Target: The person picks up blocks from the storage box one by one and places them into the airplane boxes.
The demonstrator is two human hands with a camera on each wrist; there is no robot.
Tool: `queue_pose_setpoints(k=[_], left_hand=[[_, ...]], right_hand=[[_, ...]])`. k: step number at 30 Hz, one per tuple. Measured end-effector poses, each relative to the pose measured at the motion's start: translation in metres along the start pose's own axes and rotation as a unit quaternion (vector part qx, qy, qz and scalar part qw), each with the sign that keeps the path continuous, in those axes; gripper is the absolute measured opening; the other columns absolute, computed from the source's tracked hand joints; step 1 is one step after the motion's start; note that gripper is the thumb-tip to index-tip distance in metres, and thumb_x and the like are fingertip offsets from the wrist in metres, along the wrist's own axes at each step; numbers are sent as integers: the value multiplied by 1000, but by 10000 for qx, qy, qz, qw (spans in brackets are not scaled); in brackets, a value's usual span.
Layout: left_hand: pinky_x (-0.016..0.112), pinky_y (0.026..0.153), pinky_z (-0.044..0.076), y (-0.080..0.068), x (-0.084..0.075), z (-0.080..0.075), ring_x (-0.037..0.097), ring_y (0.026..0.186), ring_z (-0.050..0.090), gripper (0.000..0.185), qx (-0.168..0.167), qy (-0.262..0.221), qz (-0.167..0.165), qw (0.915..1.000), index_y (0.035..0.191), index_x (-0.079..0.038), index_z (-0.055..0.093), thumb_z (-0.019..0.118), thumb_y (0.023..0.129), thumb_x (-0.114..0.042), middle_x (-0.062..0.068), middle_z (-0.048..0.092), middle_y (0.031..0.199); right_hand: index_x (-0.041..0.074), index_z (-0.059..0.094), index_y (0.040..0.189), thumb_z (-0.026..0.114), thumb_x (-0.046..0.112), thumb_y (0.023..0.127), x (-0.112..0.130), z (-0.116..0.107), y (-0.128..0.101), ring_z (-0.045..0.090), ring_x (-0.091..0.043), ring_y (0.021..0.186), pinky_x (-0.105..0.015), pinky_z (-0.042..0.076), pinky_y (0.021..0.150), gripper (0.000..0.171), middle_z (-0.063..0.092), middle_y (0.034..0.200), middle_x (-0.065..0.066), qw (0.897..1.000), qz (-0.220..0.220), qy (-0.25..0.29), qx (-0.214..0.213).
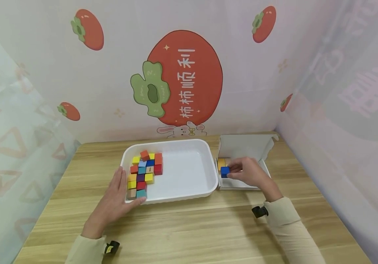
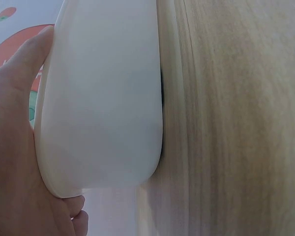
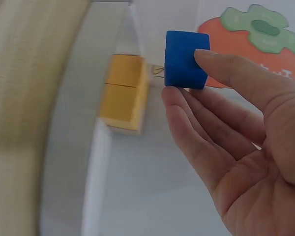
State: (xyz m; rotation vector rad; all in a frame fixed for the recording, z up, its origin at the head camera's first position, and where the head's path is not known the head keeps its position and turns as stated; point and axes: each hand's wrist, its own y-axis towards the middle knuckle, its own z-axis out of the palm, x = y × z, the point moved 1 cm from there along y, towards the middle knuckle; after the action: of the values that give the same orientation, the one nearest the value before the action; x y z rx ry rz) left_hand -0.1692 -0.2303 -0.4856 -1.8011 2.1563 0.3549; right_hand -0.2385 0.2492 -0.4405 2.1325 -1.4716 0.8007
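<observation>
My right hand pinches a blue cube between thumb and fingertips, over the left side of an open white box. In the right wrist view the blue cube is held up off the box floor, close to two orange-yellow blocks standing along the box's side. My left hand rests at the near left corner of a white tray, its straight fingers along the left side and its thumb on the front rim. The left wrist view shows the tray's outer wall beside that hand.
Several colored blocks are grouped in the tray's left part, with a red one tilted on others. The box's raised lid stands at the back, and the box sits close to the tray's right end. A wood-grain table lies below.
</observation>
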Motion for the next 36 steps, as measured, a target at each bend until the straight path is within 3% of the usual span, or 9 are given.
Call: queue_pose_setpoints(k=[7,15,28,36], left_hand=[[76,121,24,0,0,1,49,163,4,131,26,8,-30,10000,168,0,-6,62,88,-79,21,-12,178],[75,122,23,0,0,3,47,164,3,131,36,-11,-22,10000,168,-1,-7,61,89,-80,20,-14,178],[76,120,25,1,3,3,47,163,3,131,19,25,-6,10000,168,-1,-7,60,88,-80,20,-13,178],[75,121,25,0,3,1,47,163,3,131,8,-33,0,10000,168,-1,-7,60,88,-81,20,-12,178]], right_hand=[[-5,76,111,84,7,89,-21,19,5,78,-25,92,-36,66,80,26,80,102,-15,9999,60,151,8],[-5,75,111,85,6,87,-28,33,8,79,-27,92,-35,67,78,28,80,102,-17,9995,263,25,-145],[-7,75,109,86,3,85,-23,41,9,80,-30,93,-35,67,77,28,80,102,-20,9972,460,217,-553],[-8,74,113,86,7,87,-7,31,7,79,-31,95,-37,67,79,32,79,105,-21,9983,295,-136,-488]])
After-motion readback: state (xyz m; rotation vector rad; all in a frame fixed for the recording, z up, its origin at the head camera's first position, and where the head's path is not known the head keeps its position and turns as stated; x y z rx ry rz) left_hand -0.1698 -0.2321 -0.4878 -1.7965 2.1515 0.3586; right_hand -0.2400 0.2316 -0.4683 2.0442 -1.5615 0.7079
